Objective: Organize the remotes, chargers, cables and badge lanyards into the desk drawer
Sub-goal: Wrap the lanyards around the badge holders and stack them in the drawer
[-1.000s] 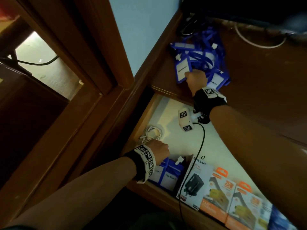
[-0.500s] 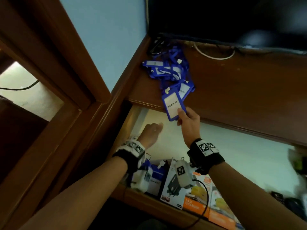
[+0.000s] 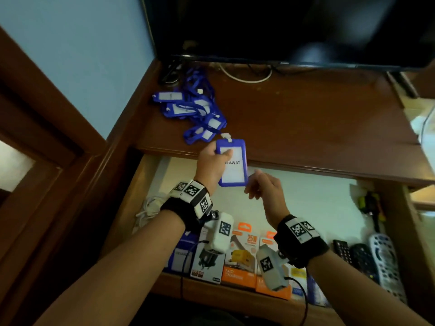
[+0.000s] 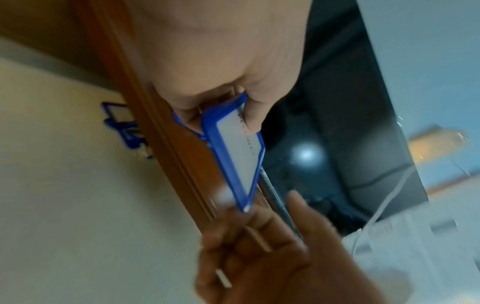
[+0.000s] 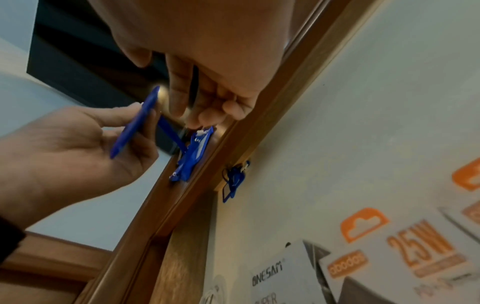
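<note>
A blue badge holder point(image 3: 233, 175) with a white card is up over the back edge of the open drawer point(image 3: 306, 203). My left hand point(image 3: 217, 157) pinches its upper left part, thumb on the card's face; in the left wrist view the badge point(image 4: 236, 156) sticks out from under that thumb. Its white clip points toward the pile of blue lanyards point(image 3: 195, 109) on the desk top. My right hand point(image 3: 263, 187) hovers just below and right of the badge with relaxed fingers, holding nothing. In the right wrist view the badge point(image 5: 135, 123) shows edge-on in the left hand point(image 5: 78, 139).
The drawer holds a white cable coil point(image 3: 148, 210) at left, blue badges point(image 3: 183, 252), charger boxes point(image 3: 242, 260) along the front and remotes point(image 3: 376, 255) at right. A dark TV point(image 3: 282, 31) stands at the back of the desk, with a white cable point(image 3: 244, 78) under it.
The badge has passed from my right hand to my left hand. The right hand let go and dropped just below it. The left hand rose out of the drawer.
</note>
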